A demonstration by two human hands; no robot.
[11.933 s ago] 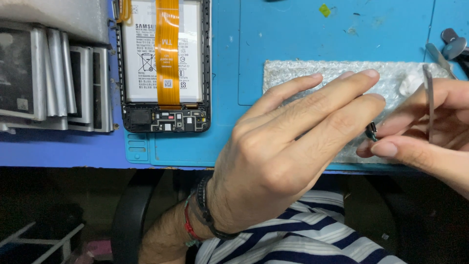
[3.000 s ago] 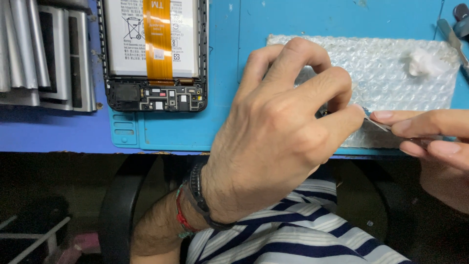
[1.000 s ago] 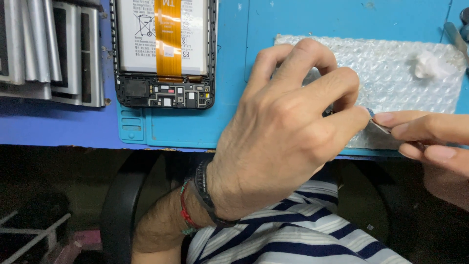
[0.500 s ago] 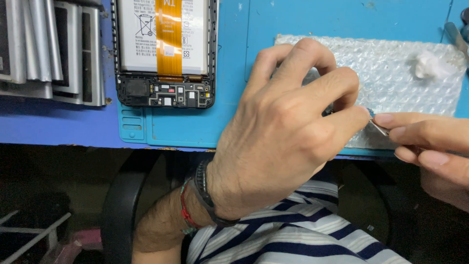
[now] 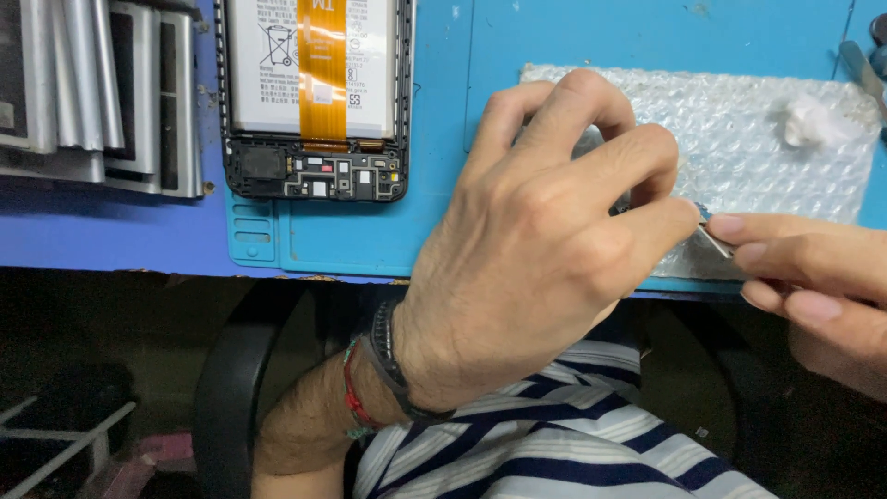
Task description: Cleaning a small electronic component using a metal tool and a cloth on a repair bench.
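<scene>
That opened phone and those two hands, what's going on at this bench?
A person works over a sheet of bubble wrap on a blue mat. The left hand curls over a small part, mostly hidden. The right hand pinches a thin metal tool against it. The opened phone lies apart, untouched.

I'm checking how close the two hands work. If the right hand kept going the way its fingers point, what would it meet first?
Probably the left hand: the right hand points left, its thin metal tool already at the left fingertips. Depth is unclear.
</scene>
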